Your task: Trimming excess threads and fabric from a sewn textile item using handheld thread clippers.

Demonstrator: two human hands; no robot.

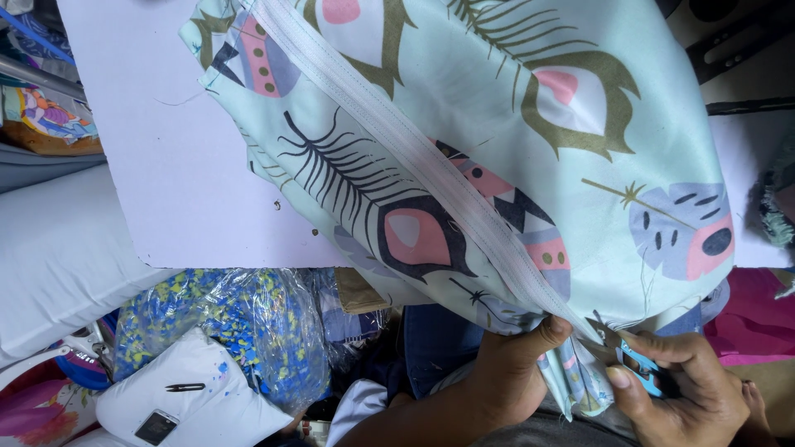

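A feather-print fabric cover (497, 124), pale mint with pink, olive and black plumes, lies spread over the white worktable (166, 165) and hangs off its near edge toward the person. One white zipper tape (431, 174) is sewn into it; its long axis runs diagonally from the far left of the cover down to the near right, ending right at the hands. Both hands meet the cover at that near end, so the bulk of the cloth lies away and to the left of them.

The left hand (509, 372) is clamped on the cover's near corner, thumb pressed on top just beside the zipper's end. The right hand (691, 389), just to the right of that end, is closed around one small blue thread snip (639, 364), whose tip is at the fabric edge. The two hands are near each other, the pinched fold between them.

Left of the cover's hanging edge, below the table, sits one plastic-wrapped bundle of blue-and-yellow print cloth (248, 331). Further left, a white cushion (190, 406) carries one black thread snip (185, 386) and one dark phone (156, 427).
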